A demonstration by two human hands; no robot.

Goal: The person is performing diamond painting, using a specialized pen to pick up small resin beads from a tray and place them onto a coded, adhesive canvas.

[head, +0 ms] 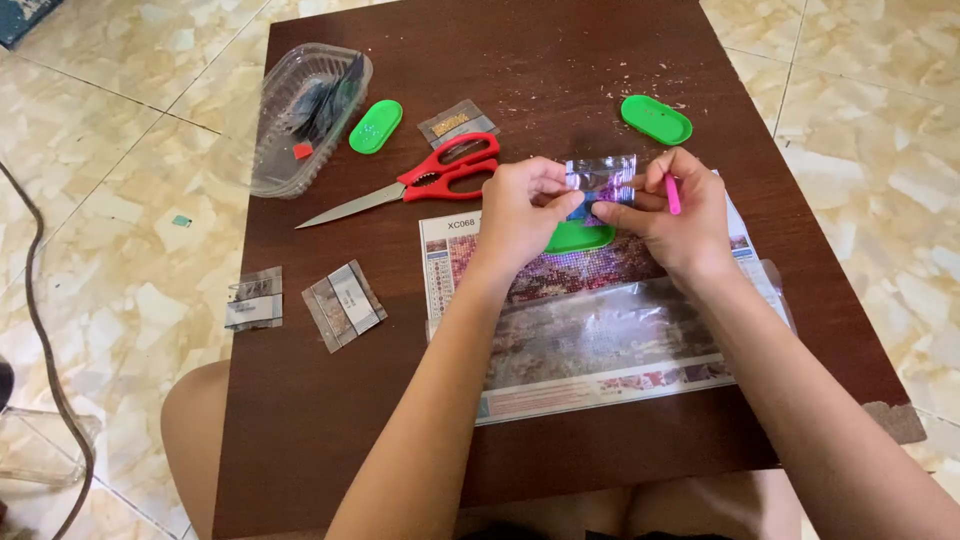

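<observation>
My left hand (520,212) and my right hand (672,215) together pinch a small clear plastic packet of purple beads (600,178), held just above a green oval tray (580,237). A pink pen-like tool (672,193) is also tucked between the fingers of my right hand. Under both hands lies a mosaic picture canvas (590,330) partly covered by a clear film, on the dark brown table (400,420).
Red-handled scissors (420,182) lie left of my hands. Two more green oval trays (376,126) (656,119) sit further back. A clear plastic container (300,115) stands at the table's left edge. Small bead packets (343,304) (254,298) (458,123) lie about. A cable (40,330) runs over the tiled floor.
</observation>
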